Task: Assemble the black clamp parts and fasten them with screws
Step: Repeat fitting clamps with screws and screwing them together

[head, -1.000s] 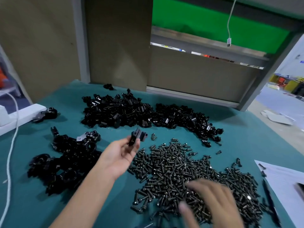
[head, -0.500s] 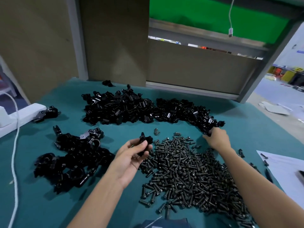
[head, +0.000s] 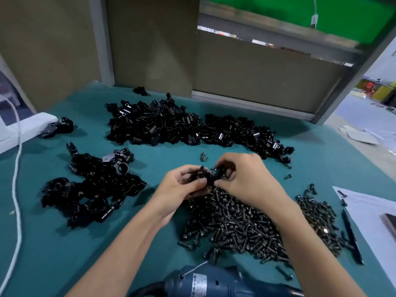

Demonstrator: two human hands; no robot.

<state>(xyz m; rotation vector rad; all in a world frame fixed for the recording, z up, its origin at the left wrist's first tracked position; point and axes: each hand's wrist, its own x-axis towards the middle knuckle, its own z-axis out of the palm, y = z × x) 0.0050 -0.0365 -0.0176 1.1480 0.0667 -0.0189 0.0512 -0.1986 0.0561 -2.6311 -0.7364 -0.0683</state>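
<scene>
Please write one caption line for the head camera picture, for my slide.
Left hand and right hand hold black clamp parts together above the pile of screws on a teal table.

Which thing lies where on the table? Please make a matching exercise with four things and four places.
Things:
1. screws
2. power tool
3. paper
4. cord

Places:
a. along the left side of the table
b. at the near edge, in the middle
c. at the right edge
d. in a pile under the left hand and the right hand, which grip clamp parts

Pairs: 1-d, 2-b, 3-c, 4-a
</scene>
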